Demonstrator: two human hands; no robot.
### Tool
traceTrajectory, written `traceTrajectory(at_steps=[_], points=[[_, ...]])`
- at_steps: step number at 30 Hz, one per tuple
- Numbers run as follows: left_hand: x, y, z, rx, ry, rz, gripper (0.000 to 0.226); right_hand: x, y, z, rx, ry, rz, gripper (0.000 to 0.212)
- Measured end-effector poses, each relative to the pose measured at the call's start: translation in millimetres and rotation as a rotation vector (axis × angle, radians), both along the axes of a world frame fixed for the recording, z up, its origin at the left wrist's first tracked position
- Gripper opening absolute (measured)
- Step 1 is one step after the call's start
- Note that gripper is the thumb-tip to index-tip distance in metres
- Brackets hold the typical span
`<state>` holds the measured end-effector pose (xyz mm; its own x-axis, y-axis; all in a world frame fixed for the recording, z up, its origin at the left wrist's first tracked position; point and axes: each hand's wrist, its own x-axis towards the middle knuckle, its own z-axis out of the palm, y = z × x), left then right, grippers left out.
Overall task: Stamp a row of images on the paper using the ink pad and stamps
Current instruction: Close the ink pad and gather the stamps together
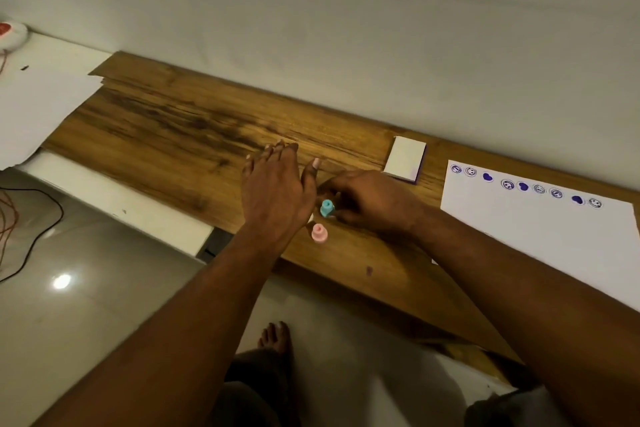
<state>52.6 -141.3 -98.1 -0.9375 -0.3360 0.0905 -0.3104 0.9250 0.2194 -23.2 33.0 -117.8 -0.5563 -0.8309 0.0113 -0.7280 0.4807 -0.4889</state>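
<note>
A teal stamp (326, 208) stands upright on the wooden table (180, 128), and a pink stamp (319, 233) stands just in front of it. My right hand (370, 199) curls around the teal stamp, thumb and fingers on either side of it. Just left of both stamps, my left hand (277, 187) hovers flat with its fingers stretched out and nothing in it. To the right lies the white paper (540, 236), which bears a row of several purple stamped faces and hearts (523, 186) along its far edge. The white ink pad box (405, 158) lies shut beyond my right hand.
The table runs along a white wall (346, 28). Loose white sheets (38, 107) overlap its far left end. Below the front edge are a tiled floor (69, 305), cables (31, 218) and my bare foot (275, 340).
</note>
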Motion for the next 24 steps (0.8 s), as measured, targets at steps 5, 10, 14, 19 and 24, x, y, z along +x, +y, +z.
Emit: traceTrajectory(at_steps=[5, 10, 14, 19, 24], points=[[-2, -12, -7, 0.045, 0.000, 0.051, 0.064, 0, -3, -7, 0.047, 0.013, 0.009, 0.030], [-4, -12, -10, 0.059, 0.027, 0.059, 0.066, -26, -1, -13, 0.084, 0.103, -0.225, 0.033], [-5, -11, -7, 0.070, 0.054, 0.057, 0.066, -68, 4, -15, 0.118, 0.251, -0.444, 0.031], [-8, -10, -8, 0.068, 0.068, 0.054, 0.066, -102, 9, -26, 0.225, 0.379, -0.635, 0.030], [-11, -4, -11, 0.066, 0.073, 0.027, 0.067, -108, 14, -34, 0.160, 0.341, -0.661, 0.031]])
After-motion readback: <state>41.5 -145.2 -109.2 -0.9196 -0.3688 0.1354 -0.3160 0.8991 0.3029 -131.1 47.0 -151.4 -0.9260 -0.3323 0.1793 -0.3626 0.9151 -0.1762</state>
